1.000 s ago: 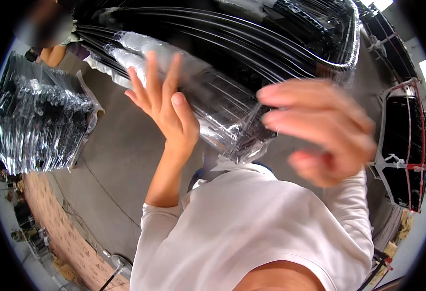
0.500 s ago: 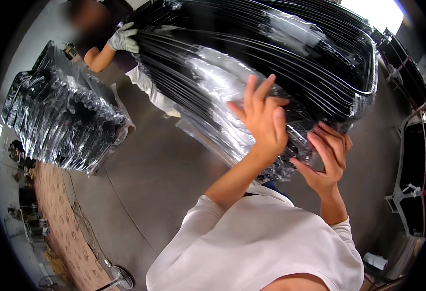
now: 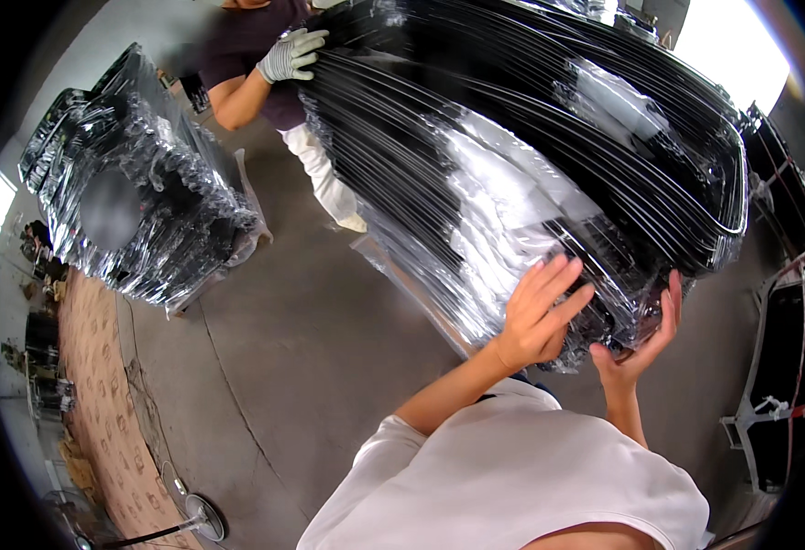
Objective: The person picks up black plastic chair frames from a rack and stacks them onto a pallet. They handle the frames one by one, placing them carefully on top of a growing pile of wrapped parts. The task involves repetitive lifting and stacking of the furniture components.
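A large stack of long, curved black parts (image 3: 512, 92), wrapped in clear plastic film, slants across the upper right. White padding sheets (image 3: 503, 174) show under the film. My left hand (image 3: 544, 312) lies against the wrapped near end, its fingers stretched out. Around the near right corner of the bundle, my right hand (image 3: 645, 330) is cupped with thumb and fingers apart, touching crumpled film. Neither hand is closed round anything. What lies under the bundle is mostly hidden.
At the far end, a co-worker's gloved hand (image 3: 292, 57) rests on the stack. Another film-wrapped stack (image 3: 191, 192) stands to the left. Metal racks with black panels (image 3: 778, 367) line the right side. A fan (image 3: 205, 516) and patterned brown sheeting (image 3: 100, 394) are at lower left.
My left hand has come down from above the film onto the near end. My right hand has shifted lower round the corner. The view has moved, and the stack appears further right.
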{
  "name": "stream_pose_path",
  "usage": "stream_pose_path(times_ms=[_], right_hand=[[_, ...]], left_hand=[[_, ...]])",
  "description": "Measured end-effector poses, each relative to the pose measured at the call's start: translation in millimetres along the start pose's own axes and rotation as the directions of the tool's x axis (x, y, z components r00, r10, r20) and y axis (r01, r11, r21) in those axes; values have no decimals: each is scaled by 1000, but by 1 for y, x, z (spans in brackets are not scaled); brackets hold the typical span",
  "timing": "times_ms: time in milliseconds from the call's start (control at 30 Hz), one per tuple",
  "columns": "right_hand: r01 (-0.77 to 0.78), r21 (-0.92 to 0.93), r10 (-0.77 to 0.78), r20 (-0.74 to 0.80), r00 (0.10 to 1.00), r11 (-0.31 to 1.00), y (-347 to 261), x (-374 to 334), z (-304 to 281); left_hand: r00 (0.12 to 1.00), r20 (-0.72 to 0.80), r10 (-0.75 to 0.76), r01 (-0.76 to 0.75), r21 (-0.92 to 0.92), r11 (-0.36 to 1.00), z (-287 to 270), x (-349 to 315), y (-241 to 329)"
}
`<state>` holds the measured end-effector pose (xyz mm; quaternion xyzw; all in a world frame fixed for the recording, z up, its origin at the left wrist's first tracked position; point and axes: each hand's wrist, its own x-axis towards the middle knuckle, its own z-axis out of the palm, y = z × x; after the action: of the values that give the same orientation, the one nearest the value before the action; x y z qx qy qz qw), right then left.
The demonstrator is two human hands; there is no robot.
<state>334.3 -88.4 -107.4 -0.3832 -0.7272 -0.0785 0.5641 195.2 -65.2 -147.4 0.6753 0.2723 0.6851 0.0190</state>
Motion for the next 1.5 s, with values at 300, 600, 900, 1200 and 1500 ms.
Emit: stream_pose_path(times_ms=[300, 600, 900, 1200, 1500], right_hand=[[-112, 138, 118, -39, 992, 984, -7, -11, -20], [-129, 129, 141, -89, 986, 983, 27, -24, -94], [-419, 60, 423, -120, 898, 906, 108, -75, -271], [-359, 192, 407, -409, 817, 913, 178, -57, -413], [-457, 169, 487, -266, 832, 873, 328, -21, -452]], left_hand=[[980, -113, 161, -149, 111, 983, 10, 4, 22], [886, 94, 454, -463, 163, 871, 57, 7, 65], [947, 170, 274, -232, -232, 945, 242, -33, 169], [926, 288, 242, 61, -749, 660, 444, -39, 276], [631, 769, -106, 542, -339, 769, 554, -26, 187]])
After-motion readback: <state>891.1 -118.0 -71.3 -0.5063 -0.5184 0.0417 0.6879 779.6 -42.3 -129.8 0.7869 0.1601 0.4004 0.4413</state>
